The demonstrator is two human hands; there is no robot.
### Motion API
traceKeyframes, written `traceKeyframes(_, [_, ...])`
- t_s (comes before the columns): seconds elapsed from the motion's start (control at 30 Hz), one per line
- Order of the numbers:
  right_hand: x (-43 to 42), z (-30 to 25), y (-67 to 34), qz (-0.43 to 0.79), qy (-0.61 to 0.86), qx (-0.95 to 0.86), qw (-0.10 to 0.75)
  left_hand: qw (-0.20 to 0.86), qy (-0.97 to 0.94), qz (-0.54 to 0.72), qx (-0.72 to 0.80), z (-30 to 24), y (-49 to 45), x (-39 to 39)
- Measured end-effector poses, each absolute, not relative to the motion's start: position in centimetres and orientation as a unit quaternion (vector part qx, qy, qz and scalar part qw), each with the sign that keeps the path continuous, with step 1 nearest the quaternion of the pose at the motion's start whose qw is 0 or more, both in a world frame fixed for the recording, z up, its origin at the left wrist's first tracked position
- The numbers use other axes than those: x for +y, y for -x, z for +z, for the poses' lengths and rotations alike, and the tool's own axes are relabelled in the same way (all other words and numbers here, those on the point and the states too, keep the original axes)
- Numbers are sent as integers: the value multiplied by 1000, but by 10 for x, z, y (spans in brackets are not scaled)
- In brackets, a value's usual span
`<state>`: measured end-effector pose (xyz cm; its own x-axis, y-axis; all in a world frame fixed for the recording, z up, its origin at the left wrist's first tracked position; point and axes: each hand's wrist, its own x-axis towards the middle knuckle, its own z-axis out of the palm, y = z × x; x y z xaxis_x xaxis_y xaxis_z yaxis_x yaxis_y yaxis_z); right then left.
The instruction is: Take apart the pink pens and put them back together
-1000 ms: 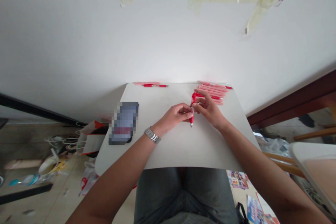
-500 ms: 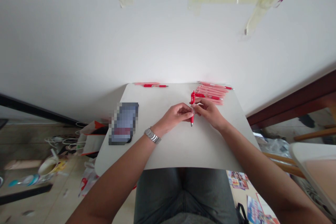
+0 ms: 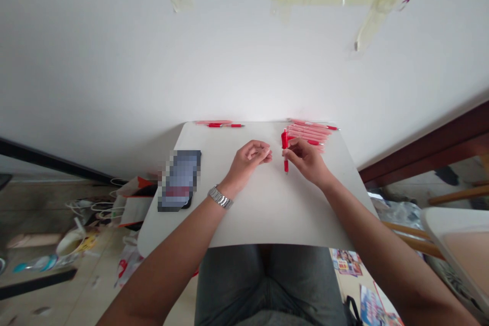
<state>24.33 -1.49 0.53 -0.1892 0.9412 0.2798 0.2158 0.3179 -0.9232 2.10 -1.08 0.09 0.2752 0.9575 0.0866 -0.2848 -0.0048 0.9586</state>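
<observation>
My right hand pinches a red pen near its middle, between thumb and fingers. The pen stands nearly upright in view, its tip toward me. To its left, apart from the pen, is my left hand, with curled fingers and the thumb drawn against them. Whether anything small is inside those fingers is hidden. Behind my right hand lies a pile of pink pens with some red ones among them, partly covered by the hand. A red pen lies at the back left beside pink ones.
A blurred-out phone lies on the left of the white table. The wall with yellowed tape rises at the table's back edge. Bags, a bottle and a cup are on the floor at left; another white surface stands at right.
My left hand has let go of the red pen and moved left, away from it. My right hand keeps the pen and has shifted slightly right.
</observation>
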Motion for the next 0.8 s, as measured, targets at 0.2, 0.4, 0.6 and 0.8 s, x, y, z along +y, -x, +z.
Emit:
traceKeyframes(0.2, [-16,8,-246,191,449,-772,407,593,-528,512,329,7,-22,-14])
traceKeyframes(0.4, [-15,11,-249,88,413,-828,369,572,-542,518,333,7,-24,-15])
traceKeyframes(0.6, [-17,13,-247,41,409,-853,321,548,-534,525,372,5,-23,-12])
traceKeyframes(0.8, [-16,12,-248,56,413,-846,334,539,-540,524,378,4,-22,-11])
